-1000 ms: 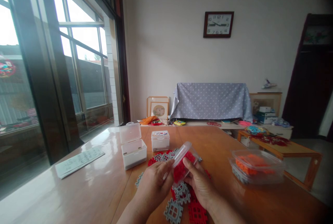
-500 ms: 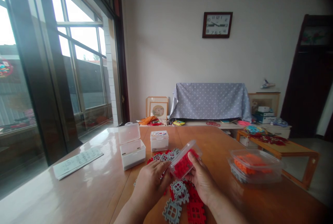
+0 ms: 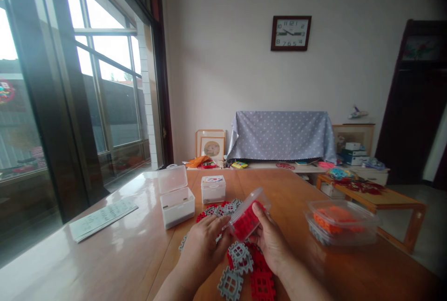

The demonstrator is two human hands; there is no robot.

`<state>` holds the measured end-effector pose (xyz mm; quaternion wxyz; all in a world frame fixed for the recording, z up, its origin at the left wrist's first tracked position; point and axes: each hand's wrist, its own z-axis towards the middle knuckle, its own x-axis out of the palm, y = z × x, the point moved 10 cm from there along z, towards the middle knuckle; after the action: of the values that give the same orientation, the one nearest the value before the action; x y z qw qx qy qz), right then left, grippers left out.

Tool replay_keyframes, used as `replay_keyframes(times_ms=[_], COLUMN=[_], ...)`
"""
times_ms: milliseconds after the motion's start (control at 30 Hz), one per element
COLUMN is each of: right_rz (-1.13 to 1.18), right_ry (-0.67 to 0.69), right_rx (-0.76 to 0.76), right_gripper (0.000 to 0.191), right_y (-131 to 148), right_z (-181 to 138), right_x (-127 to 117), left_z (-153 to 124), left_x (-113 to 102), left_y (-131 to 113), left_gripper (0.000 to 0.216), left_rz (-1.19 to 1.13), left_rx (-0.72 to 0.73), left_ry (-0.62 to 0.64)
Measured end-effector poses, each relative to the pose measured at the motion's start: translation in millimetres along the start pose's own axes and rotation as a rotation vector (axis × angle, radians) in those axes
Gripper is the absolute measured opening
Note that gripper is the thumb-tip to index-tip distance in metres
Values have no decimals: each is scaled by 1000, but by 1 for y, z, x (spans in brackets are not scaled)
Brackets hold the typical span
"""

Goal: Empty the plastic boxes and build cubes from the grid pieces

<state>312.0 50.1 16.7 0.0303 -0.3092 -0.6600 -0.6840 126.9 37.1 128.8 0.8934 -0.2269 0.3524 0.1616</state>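
A small clear plastic box (image 3: 259, 196) with red pieces (image 3: 243, 223) inside is tilted above the table. My right hand (image 3: 268, 232) grips its right side, thumb on the front face. Close against the box's left end is my left hand (image 3: 208, 240), its fingers bent towards the box; their tips are partly hidden, so I cannot tell whether they grip it. Beneath and around both hands lie interlocking building pieces, among them a grey one (image 3: 230, 284) and a red one (image 3: 262, 285). More grey and red pieces (image 3: 223, 208) lie behind my left hand.
An open white box (image 3: 178, 208) with its lid raised and a closed white box (image 3: 213, 193) stand behind on the table (image 3: 146, 249). Paper sheets (image 3: 104, 221) lie left. At right sits a clear container (image 3: 342, 240) holding orange and grey pieces.
Hardly anything differs. Both hands stay at the clear box, and the whole view has shifted very slightly.
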Motion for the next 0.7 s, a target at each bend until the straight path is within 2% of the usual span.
replay_keyframes(times_ms=[233, 467, 700], right_rz=[-50, -42, -5], right_ry=[-17, -5, 24], right_rx=[12, -15, -52], right_gripper=[56, 53, 48], right_y=[-2, 4, 11], right_z=[1, -5, -7], right_x=[-4, 3, 7], left_z=[1, 1, 5], left_x=[4, 3, 4], left_y=[-2, -1, -2], left_gripper=[28, 18, 21], left_rz=[36, 101, 113], left_rx=[15, 1, 20], left_ry=[31, -19, -59])
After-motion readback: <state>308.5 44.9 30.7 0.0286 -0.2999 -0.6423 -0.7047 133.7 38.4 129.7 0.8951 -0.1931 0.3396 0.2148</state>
